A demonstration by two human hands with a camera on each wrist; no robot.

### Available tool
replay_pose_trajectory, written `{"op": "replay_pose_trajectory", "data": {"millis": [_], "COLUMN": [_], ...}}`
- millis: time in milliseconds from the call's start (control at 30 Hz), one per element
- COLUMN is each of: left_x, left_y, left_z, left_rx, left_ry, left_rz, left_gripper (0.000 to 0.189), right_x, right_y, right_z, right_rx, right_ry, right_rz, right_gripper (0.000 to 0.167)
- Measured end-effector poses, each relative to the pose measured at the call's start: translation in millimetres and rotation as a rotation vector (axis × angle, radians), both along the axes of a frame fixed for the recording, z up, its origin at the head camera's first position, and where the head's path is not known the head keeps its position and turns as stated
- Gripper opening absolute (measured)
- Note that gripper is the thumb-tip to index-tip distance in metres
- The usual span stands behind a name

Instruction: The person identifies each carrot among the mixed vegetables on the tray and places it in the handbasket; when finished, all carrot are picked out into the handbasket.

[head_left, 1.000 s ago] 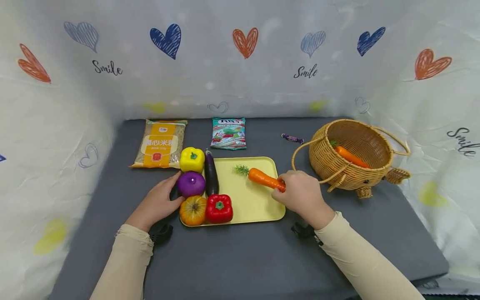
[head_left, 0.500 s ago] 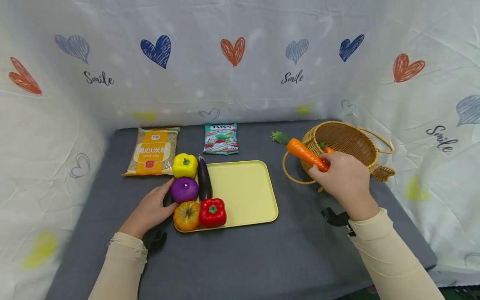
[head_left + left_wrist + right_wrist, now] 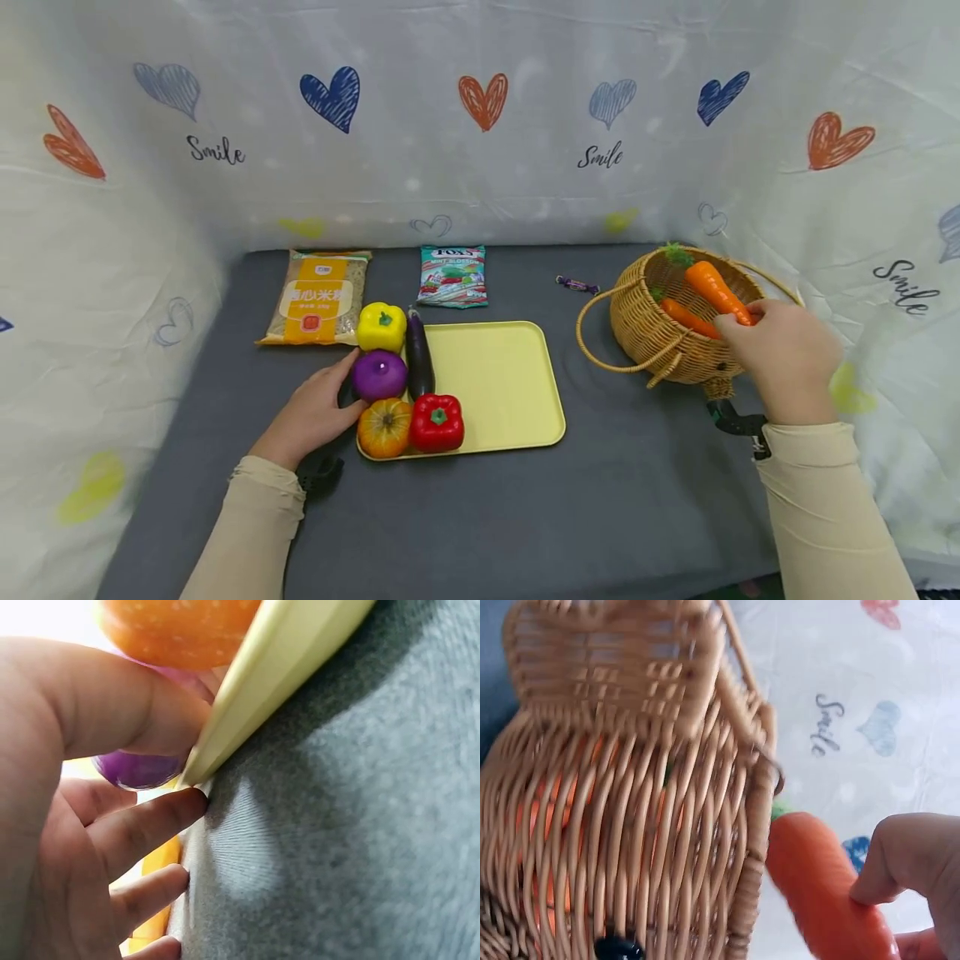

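Note:
My right hand (image 3: 791, 354) grips a carrot (image 3: 716, 290) by its thick orange body, its green top pointing away over the basket's mouth. In the right wrist view that carrot (image 3: 821, 881) is beside the rim of the wicker basket (image 3: 705, 847). Another carrot (image 3: 687, 318) lies inside the basket. My left hand (image 3: 315, 414) rests at the left edge of the yellow tray (image 3: 498, 383), thumb and fingers extended against its rim. On the tray's left side sit a purple onion-like vegetable (image 3: 379, 375), a small pumpkin (image 3: 385, 428), a red pepper (image 3: 437, 423), an eggplant (image 3: 419, 354) and a yellow pepper (image 3: 382, 327).
A bag of grain (image 3: 317, 297) lies behind the tray at left, with a mint candy bag (image 3: 452, 276) to its right. A small purple-wrapped candy (image 3: 577, 284) lies near the basket's looped handle. A patterned curtain (image 3: 420, 183) borders the grey table.
My right hand has lifted the carrot off the tray and carried it rightward over the basket. My left hand has stayed at the tray's edge.

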State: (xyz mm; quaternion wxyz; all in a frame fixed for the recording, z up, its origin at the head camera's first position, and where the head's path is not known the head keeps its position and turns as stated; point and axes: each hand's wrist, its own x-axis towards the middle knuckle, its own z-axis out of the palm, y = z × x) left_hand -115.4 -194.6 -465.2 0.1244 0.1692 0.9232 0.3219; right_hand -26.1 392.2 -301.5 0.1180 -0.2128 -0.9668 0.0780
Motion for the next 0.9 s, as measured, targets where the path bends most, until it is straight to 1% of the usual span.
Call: {"op": "replay_pose_trajectory", "data": {"millis": [133,267,367,500,533,600,667,700,733,767,800,833,867,900], "left_x": [-0.6,-2.0,-3.1,-3.4,-3.4,-2.8,-1.2,0.1,2.1,4.3,7.3,10.5,14.2,18.0], "left_y": [-1.4,-1.4,-0.9,-1.6,-1.6,-1.3,-0.4,0.2,1.0,2.0,3.3,4.8,6.6,8.5], "left_z": [-0.7,-0.1,0.5,3.1,4.3,6.6,9.3,10.3,11.2,11.9,13.2,14.8,16.4,17.6], "left_rx": [-0.005,-0.006,-0.007,-0.015,-0.017,-0.024,-0.013,-0.001,0.013,0.027,0.043,0.054,0.068,0.079], "left_ry": [-0.01,-0.006,-0.009,-0.01,0.001,0.049,0.133,0.192,0.254,0.32,0.385,0.448,0.506,0.563], "left_rz": [0.017,0.015,0.017,0.043,0.053,0.079,0.106,0.116,0.122,0.121,0.115,0.105,0.088,0.065], "left_gripper": [0.095,0.094,0.094,0.094,0.094,0.094,0.092,0.09,0.087,0.084,0.081,0.079,0.076,0.074], "right_x": [-4.1,-12.6,-20.0,-29.8,-31.5,-33.8,-35.2,-35.4,-34.5,-32.7,-30.6,-28.0,-25.2,-22.6], "right_y": [5.7,4.9,4.3,2.6,1.7,-0.6,-4.4,-7.9,-13.9,-22.5,-33.4,-49.3,-67.5,-87.2], "right_z": [-1.9,-5.3,-9.5,-18.9,-21.2,-24.3,-27.4,-28.6,-29.8,-31.5,-34.8,-38.1,-41.8,-47.6], "right_rx": [0.004,0.005,0.004,0.034,0.04,0.037,0.014,0.001,-0.006,-0.012,-0.017,-0.018,-0.015,0.0], "right_ry": [-0.04,-0.067,-0.054,-0.03,-0.039,-0.078,-0.096,-0.082,-0.036,0.048,0.173,0.316,0.45,0.56], "right_rz": [-0.007,-0.018,-0.023,0.005,0.011,0.014,0.017,0.021,0.032,0.058,0.111,0.181,0.272,0.376], "right_gripper": [0.039,0.038,0.041,0.039,0.038,0.037,0.039,0.041,0.044,0.045,0.047,0.048,0.048,0.046]}}
